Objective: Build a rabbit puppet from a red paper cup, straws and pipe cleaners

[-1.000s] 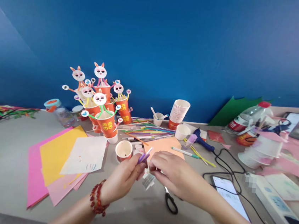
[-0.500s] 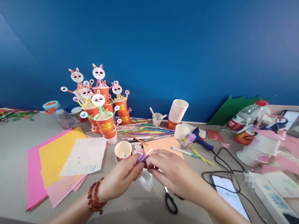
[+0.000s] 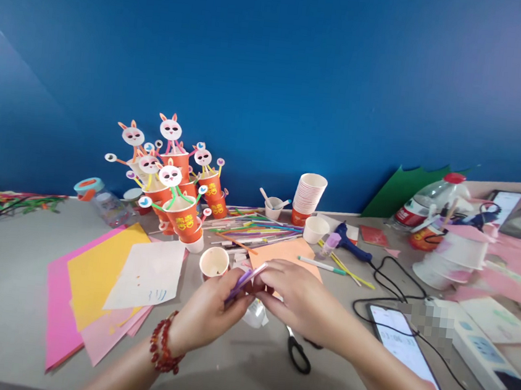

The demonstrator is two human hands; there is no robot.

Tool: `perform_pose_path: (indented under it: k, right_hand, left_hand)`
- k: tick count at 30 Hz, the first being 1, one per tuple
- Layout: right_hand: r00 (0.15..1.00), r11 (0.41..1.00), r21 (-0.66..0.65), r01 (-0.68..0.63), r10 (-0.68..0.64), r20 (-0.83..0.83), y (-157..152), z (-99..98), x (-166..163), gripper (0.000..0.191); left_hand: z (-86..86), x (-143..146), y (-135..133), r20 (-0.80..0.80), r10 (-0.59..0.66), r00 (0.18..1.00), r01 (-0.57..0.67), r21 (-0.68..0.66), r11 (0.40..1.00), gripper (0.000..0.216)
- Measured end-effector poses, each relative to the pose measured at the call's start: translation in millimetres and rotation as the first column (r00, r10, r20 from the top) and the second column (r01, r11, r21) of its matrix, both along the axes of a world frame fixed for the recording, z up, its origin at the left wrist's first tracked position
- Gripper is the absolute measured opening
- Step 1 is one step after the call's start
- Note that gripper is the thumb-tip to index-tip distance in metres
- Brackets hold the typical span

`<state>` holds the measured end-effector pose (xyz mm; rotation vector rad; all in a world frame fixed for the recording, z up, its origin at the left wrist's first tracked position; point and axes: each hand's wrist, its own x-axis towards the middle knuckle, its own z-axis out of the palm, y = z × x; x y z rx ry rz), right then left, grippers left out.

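Note:
My left hand (image 3: 213, 306), with a red bead bracelet at the wrist, is closed around thin purple sticks (image 3: 240, 285) that look like straws. My right hand (image 3: 294, 298) meets it from the right, fingers pinched at the upper end of a purple stick; its fingertips are partly hidden. Just behind my left hand stands a paper cup (image 3: 214, 262). Under the hands lies a small clear plastic piece (image 3: 255, 313), partly covered. Black-handled scissors (image 3: 298, 355) rest on the table below my right hand, their blades partly hidden.
Orange cups with rabbit faces (image 3: 184, 215) stand at back left, above coloured paper sheets (image 3: 144, 276). Loose coloured sticks (image 3: 256, 232) lie behind the hands, near stacked cups (image 3: 309, 195). A blue glue gun (image 3: 353, 243), its cable, a phone (image 3: 405, 347) and a power strip (image 3: 469, 332) are on the right.
The purple sticks have shifted slightly and tilt more between my hands. My left fingers have moved a little along them. The other things on the table stay in place.

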<state>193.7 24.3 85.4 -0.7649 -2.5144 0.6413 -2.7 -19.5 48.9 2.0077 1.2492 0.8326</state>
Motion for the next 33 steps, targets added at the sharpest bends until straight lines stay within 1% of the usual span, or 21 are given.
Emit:
perform_pose_path:
  k: [2,4,6,7,10,11,12,14,16,18,20,23,26,28,31,33]
  right_hand:
    - [0.999,1.0,-0.01,-0.004,0.004,-0.037,1,-1.0,1,0.008]
    - [0.997,0.998,-0.057,0.0,-0.005,-0.076,1,-3.1,3,0.008]
    - [0.991,0.989,-0.137,0.055,-0.071,-0.116,0,-9.3,6,0.005]
    - [0.983,0.978,-0.183,0.105,-0.13,-0.132,-1,-14.9,8,0.004]
    - [0.931,0.909,-0.316,0.273,-0.332,-0.152,-9,-41.4,7,0.018]
    - [0.911,0.881,-0.36,0.305,-0.38,-0.158,-12,-52.0,5,0.022]
    - [0.898,0.866,-0.398,0.302,-0.399,-0.187,-16,-62.4,3,0.025]
    - [0.863,0.871,-0.398,0.287,-0.416,-0.288,-23,-79.0,-3,0.037]
    - [0.819,0.888,-0.353,0.295,-0.425,-0.386,-26,-87.7,-9,0.037]
    - [0.767,0.904,-0.336,0.264,-0.408,-0.495,-25,-89.3,-13,0.027]
    - [0.724,0.909,-0.375,0.182,-0.382,-0.575,-22,-88.1,-16,0.018]
    - [0.701,0.875,-0.48,0.069,-0.385,-0.601,-18,-88.3,-19,0.015]
    - [0.686,0.826,-0.564,0.008,-0.414,-0.598,-19,-92.5,-22,0.017]
    - [0.679,0.806,-0.592,-0.011,-0.429,-0.596,-20,-95.6,-23,0.019]
    - [0.68,0.793,-0.609,-0.037,-0.426,-0.597,-19,-97.9,-24,0.027]
    - [0.695,0.788,-0.609,-0.092,-0.387,-0.607,-16,-97.7,-25,0.029]
  left_hand:
    - [1.1,-1,0,-0.005,-0.013,1.0,0.013,0.009,1.0,0.002]
    - [2.4,-2,0,-0.001,-0.006,1.0,0.006,0.002,1.0,0.003]
    - [3.4,-3,0,0.021,0.015,1.0,-0.015,-0.015,1.0,0.005]
    - [3.9,-4,1,0.038,0.026,0.999,-0.025,-0.026,0.999,0.007]
    - [4.6,-6,2,0.082,0.056,0.995,-0.052,-0.047,0.998,0.011]
    - [4.6,-6,3,0.09,0.062,0.994,-0.058,-0.046,0.997,0.01]
    - [4.4,-6,3,0.098,0.068,0.993,-0.063,-0.045,0.997,0.01]
    - [3.9,-6,3,0.114,0.07,0.991,-0.064,-0.055,0.996,0.009]
    - [3.2,-5,3,0.133,0.077,0.988,-0.065,-0.097,0.993,0.01]
    - [2.0,-4,2,0.162,0.089,0.983,-0.062,-0.162,0.985,0.012]
    - [-0.2,-4,2,0.216,0.088,0.972,-0.033,-0.245,0.969,0.015]
    - [-4.9,-4,2,0.348,0.089,0.933,0.041,-0.35,0.936,0.019]
    - [-8.0,-4,1,0.454,0.118,0.883,0.097,-0.424,0.901,0.02]
    - [-7.8,-3,0,0.496,0.136,0.858,0.127,-0.461,0.878,0.021]
    - [-6.3,-1,0,0.534,0.164,0.83,0.162,-0.51,0.845,0.023]
    - [-6.1,-1,-1,0.555,0.176,0.813,0.181,-0.529,0.829,0.024]
